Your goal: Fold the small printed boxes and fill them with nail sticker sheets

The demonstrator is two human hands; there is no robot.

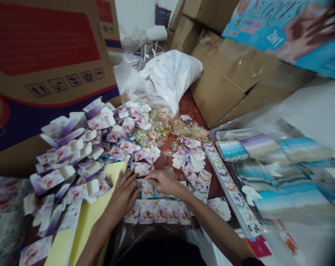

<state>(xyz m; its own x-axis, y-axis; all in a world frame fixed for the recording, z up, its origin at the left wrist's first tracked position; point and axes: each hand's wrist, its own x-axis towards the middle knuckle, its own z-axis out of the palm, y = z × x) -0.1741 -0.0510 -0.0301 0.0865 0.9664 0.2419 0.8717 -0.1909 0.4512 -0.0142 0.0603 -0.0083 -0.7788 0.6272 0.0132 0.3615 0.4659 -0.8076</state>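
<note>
My left hand [125,194] and my right hand [164,181] meet over one small purple printed box [147,190], fingers curled on it from both sides. Just below lies a neat row of the same small boxes [159,212] set side by side. A big heap of unfolded purple-and-white boxes [75,155] spreads to the left of my hands. Packets of small bright items [167,129] lie scattered behind them. A yellow sheet [87,218] runs under my left forearm.
Large cardboard cartons stand at the left [45,74] and back right [234,81]. A white plastic bag [167,75] lies at the back. Long strips of sticker sheets [228,181] and wrapped stacks of blue and purple cards [281,162] lie to the right.
</note>
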